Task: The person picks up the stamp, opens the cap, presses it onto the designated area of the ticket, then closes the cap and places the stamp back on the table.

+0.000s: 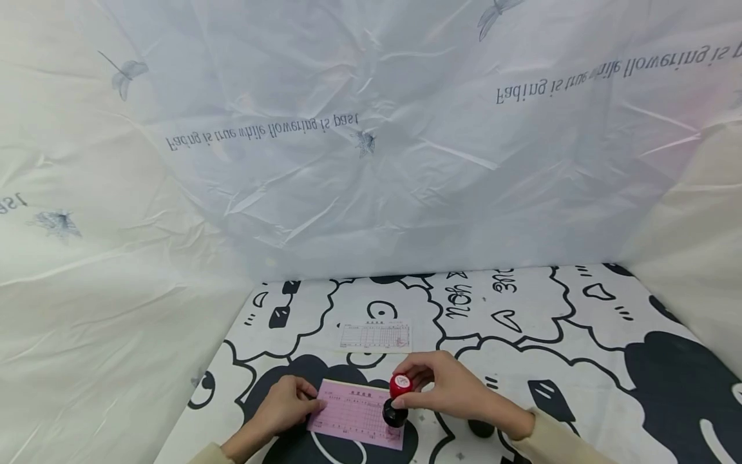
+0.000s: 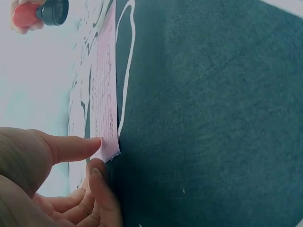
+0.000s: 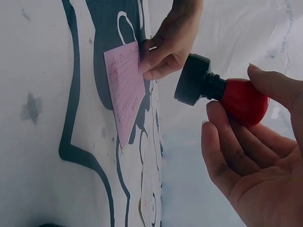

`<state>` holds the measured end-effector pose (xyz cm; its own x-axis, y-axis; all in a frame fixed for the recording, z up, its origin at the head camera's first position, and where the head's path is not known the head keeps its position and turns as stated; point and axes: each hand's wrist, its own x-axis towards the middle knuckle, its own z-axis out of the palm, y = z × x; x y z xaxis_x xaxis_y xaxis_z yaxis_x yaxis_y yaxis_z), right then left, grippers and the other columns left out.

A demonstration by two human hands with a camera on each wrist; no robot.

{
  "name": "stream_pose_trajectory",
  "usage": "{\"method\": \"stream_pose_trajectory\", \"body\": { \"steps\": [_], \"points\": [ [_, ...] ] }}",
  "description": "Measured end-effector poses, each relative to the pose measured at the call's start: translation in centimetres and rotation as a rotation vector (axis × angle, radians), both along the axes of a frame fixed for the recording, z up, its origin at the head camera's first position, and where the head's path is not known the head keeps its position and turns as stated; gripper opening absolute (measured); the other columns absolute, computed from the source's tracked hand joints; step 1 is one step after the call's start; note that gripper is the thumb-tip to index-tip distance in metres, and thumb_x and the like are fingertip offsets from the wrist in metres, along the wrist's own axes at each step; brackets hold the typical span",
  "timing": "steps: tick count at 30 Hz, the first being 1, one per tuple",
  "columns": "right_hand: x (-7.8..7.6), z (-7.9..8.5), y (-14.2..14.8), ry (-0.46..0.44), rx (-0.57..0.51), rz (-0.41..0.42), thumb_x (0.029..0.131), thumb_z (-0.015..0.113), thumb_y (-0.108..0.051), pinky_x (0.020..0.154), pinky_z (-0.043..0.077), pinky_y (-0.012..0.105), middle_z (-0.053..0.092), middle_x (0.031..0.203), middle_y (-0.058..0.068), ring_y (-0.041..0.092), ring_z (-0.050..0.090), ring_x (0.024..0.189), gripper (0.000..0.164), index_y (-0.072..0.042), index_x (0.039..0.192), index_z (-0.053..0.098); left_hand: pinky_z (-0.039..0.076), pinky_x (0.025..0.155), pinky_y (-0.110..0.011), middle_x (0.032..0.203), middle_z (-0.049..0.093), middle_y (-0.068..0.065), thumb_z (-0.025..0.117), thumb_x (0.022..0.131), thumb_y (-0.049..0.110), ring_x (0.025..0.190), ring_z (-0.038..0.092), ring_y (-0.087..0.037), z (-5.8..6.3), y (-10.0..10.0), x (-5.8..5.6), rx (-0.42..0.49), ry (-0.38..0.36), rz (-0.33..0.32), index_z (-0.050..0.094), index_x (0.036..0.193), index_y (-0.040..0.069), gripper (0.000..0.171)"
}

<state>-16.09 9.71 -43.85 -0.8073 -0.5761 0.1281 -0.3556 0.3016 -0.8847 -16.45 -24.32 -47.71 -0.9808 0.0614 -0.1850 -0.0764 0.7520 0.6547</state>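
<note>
A pink printed form [image 1: 353,412] lies near the front of the patterned cloth. My left hand [image 1: 288,406] pinches its left edge; in the left wrist view the thumb [image 2: 78,149] rests on the paper and the fingertips are at the corner. My right hand [image 1: 449,390] holds a stamp [image 1: 400,385] by its red knob, between thumb and fingers. The stamp's black base [image 3: 193,79] is raised above the cloth in the right wrist view. From the head, it overlaps the right part of the form, where a faint reddish mark [image 1: 393,433] shows.
A white printed slip [image 1: 375,336] with a reddish mark at its lower right lies behind the pink form. Black and white cartoon cloth [image 1: 522,361] covers the table. Pale sheeting [image 1: 406,193] with printed words hangs at the back and both sides.
</note>
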Motion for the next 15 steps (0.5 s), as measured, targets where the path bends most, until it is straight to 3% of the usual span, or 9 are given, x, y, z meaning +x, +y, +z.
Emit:
{"method": "stream_pose_trajectory", "body": {
  "steps": [9, 15],
  "points": [
    [0.13, 0.14, 0.09, 0.001, -0.003, 0.005, 0.089, 0.084, -0.037, 0.084, 0.062, 0.026, 0.076, 0.098, -0.006, 0.004, 0.07, 0.089, 0.027, -0.022, 0.11, 0.076, 0.05, 0.05, -0.024, 0.064, 0.065, 0.001, 0.086, 0.085, 0.015, 0.054, 0.06, -0.009, -0.07, -0.57, 0.09, 0.035, 0.009, -0.023, 0.074, 0.079, 0.007, 0.015],
    [0.14, 0.47, 0.2, 0.006, 0.012, -0.006, 0.09, 0.084, -0.036, 0.083, 0.06, 0.023, 0.075, 0.098, -0.006, 0.004, 0.069, 0.089, 0.027, -0.022, 0.111, 0.075, 0.045, 0.05, -0.023, 0.063, 0.066, 0.004, 0.086, 0.085, 0.017, 0.057, 0.059, -0.009, 0.07, -0.94, 0.04, 0.008, 0.044, -0.042, 0.077, 0.073, 0.011, 0.016]
  ]
}}
